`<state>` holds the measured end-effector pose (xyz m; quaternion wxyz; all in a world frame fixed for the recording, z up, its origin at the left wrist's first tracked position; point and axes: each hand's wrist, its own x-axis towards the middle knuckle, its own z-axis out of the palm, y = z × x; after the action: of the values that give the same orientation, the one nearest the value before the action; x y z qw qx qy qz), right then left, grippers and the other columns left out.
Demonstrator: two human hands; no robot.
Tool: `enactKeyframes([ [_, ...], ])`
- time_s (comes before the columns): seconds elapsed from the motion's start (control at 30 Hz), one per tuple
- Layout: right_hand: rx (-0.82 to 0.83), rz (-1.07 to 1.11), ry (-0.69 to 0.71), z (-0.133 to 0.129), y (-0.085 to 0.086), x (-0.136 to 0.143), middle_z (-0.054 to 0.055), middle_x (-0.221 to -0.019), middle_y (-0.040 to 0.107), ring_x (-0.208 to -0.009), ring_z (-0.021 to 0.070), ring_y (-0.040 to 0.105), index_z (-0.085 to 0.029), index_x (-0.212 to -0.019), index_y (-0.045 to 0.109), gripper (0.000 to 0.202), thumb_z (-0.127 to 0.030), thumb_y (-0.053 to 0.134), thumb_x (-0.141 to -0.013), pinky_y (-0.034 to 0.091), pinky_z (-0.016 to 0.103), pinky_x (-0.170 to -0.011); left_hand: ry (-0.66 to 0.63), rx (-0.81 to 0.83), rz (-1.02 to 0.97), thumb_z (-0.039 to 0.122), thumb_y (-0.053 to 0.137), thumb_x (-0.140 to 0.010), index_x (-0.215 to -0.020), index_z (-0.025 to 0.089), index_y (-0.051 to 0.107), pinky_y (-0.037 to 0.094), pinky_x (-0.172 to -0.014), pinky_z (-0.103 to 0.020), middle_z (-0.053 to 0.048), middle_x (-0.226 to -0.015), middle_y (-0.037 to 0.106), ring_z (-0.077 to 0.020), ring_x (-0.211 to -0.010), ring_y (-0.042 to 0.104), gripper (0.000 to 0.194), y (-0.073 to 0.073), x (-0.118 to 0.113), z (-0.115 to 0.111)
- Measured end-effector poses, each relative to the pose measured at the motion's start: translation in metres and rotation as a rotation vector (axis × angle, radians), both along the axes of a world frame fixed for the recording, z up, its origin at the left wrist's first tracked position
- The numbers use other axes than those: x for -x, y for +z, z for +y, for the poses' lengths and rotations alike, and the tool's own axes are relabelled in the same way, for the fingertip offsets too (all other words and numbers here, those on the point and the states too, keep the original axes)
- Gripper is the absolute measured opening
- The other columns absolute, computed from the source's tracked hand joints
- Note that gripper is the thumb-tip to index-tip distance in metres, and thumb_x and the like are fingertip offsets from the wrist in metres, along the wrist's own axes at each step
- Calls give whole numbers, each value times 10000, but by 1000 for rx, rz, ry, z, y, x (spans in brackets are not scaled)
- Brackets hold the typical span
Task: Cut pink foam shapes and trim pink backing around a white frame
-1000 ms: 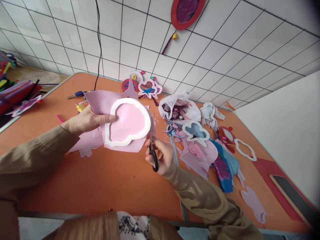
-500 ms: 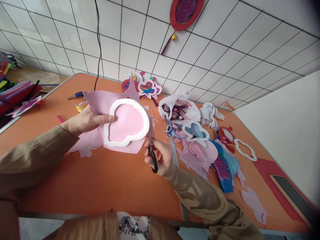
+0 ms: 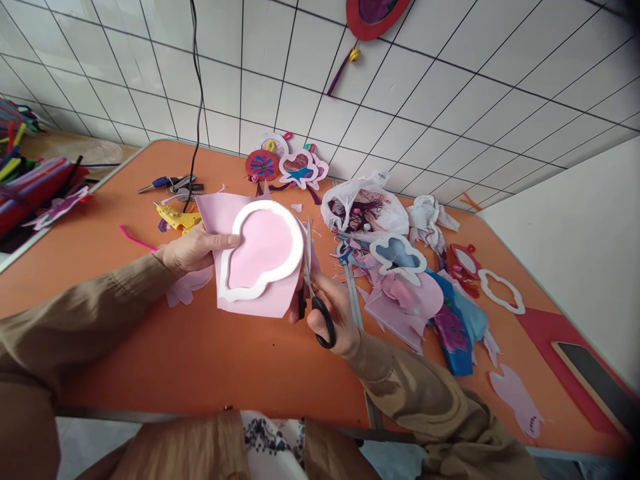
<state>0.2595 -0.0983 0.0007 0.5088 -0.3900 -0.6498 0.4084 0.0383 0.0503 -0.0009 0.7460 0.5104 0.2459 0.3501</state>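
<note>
My left hand [image 3: 197, 248] pinches the left side of a pink foam sheet [image 3: 253, 308], its thumb lying over a white outline frame [image 3: 290, 263]. The frame lies flat on the sheet, and pink shows through its opening. In my right hand [image 3: 337, 310] is a pair of scissors [image 3: 325, 320] with black handles. Its blades point up and stand apart at the right edge of the frame, where the sheet is trimmed close along the top right. Below my left hand, a pink cut-out [image 3: 187, 288] lies on the table.
A yellow glue gun [image 3: 175, 217] and several tools [image 3: 167, 183] lie behind my left hand. Finished ornaments [image 3: 297, 167] lean at the wall. A white plastic bag [image 3: 387, 207], pink scraps [image 3: 400, 307] and a blue frame piece [image 3: 395, 253] crowd the right. A phone-like dark slab [image 3: 595, 380] lies far right.
The scissor blades have opened and the handles have spread. The sheet has turned and shifted slightly right and down, its upper strip now folded behind. The view has tilted a little, uncovering the glue gun.
</note>
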Motion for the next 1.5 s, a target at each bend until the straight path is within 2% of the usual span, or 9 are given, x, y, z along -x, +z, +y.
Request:
enactKeyframes([
  [0.1, 29, 21, 17, -1, 3, -1, 28, -696, 615, -586, 144, 604, -179, -903, 559, 543, -717, 616, -846, 462, 272, -528, 16, -4, 4, 343, 935, -645, -1324, 137, 630, 650, -857, -419, -121, -1004, 812, -315, -903, 777, 773, 0, 0, 0],
  [0.27, 61, 88, 57, -3, 5, -2, 14, -681, 626, -556, 149, 657, -188, -937, 557, 508, -685, 629, -858, 495, 261, -520, 21, -3, 10, 334, 924, -656, -1299, 165, 659, 663, -799, -376, -104, -1009, 815, -315, -908, 776, 716, 0, 0, -2],
  [0.4, 88, 90, 52, -3, 5, -1, 15, -680, 630, -549, 156, 662, -196, -938, 553, 526, -706, 633, -838, 507, 268, -520, 30, 5, 23, 342, 925, -648, -1295, 153, 665, 657, -823, -380, -119, -1021, 812, -325, -923, 775, 722, 1, 0, -3],
  [0.8, 29, 107, 46, -3, 1, 0, 4, -663, 612, -535, 144, 654, -183, -946, 560, 502, -673, 630, -865, 492, 252, -501, 11, 1, 15, 331, 906, -678, -1284, 140, 668, 649, -857, -398, -129, -1058, 805, -344, -978, 764, 678, 2, 0, -4],
  [1.07, 64, 71, 34, -4, 5, -1, 23, -675, 624, -557, 156, 647, -189, -930, 565, 498, -681, 613, -869, 512, 275, -517, 24, -5, 17, 338, 913, -661, -1262, 158, 675, 661, -757, -355, -113, -996, 812, -325, -923, 772, 671, 6, -1, -5],
  [1.2, 71, 75, 24, -3, 5, 0, 21, -669, 633, -547, 160, 646, -199, -942, 558, 500, -691, 605, -868, 504, 277, -502, 21, 4, 34, 346, 900, -668, -1161, 154, 718, 642, -857, -436, -122, -1007, 811, -365, -989, 759, 559, 6, -2, -7],
  [1.3, 86, 96, 28, -2, 3, -1, 10, -676, 624, -545, 150, 638, -200, -947, 563, 490, -681, 617, -867, 519, 270, -503, 32, 2, 39, 354, 893, -668, -1084, 179, 753, 644, -858, -431, -125, -1025, 810, -373, -1011, 757, 473, 5, -3, -6],
  [1.4, 101, 119, 37, -2, 0, -2, 7, -692, 619, -551, 144, 643, -189, -970, 581, 496, -669, 640, -859, 531, 264, -509, 65, -10, 29, 357, 917, -626, -1155, 217, 753, 663, -800, -392, -114, -1033, 812, -370, -993, 764, 572, 4, -2, -2],
  [1.5, 109, 118, 36, -3, -2, -3, 14, -703, 631, -559, 146, 658, -172, -1005, 590, 525, -670, 653, -851, 525, 259, -517, 101, -5, 3, 351, 932, -609, -1280, 228, 706, 669, -807, -390, -108, -1035, 814, -362, -978, 770, 718, 4, 0, 2],
])
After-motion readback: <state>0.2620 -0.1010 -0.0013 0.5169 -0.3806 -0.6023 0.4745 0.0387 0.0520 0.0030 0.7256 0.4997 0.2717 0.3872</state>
